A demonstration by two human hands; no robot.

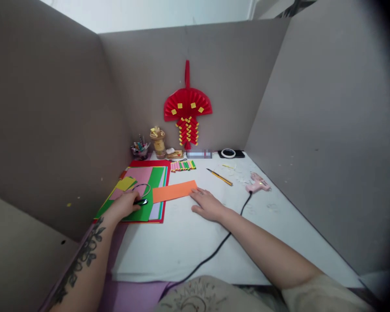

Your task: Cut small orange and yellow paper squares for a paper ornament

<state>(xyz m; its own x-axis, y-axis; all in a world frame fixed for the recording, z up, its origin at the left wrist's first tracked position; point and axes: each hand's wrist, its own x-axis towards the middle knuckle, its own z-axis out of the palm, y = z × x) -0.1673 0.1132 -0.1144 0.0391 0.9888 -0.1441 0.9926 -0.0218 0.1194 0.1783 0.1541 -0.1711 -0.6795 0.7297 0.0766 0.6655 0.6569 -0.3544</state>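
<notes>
My left hand [127,203] is over the stack of coloured paper [147,211], fingers curled round a small dark glossy object [143,202] whose kind I cannot make out. A thin pale ring [149,188] lies just beyond these fingers. My right hand [208,204] lies flat, fingertips on the right end of an orange paper strip [173,192]. The strip's left end overlaps the edge of the stack. Behind the strip sits a row of small pink, green and yellow paper rolls [183,166].
A yellow craft knife [220,177] lies right of the strip. Further right is a pink glue gun [258,183], its black cord [214,251] running across the table front. A pen holder [140,149], jar [159,144] and black phone [238,154] stand along the back. Grey partitions [318,130] enclose the table.
</notes>
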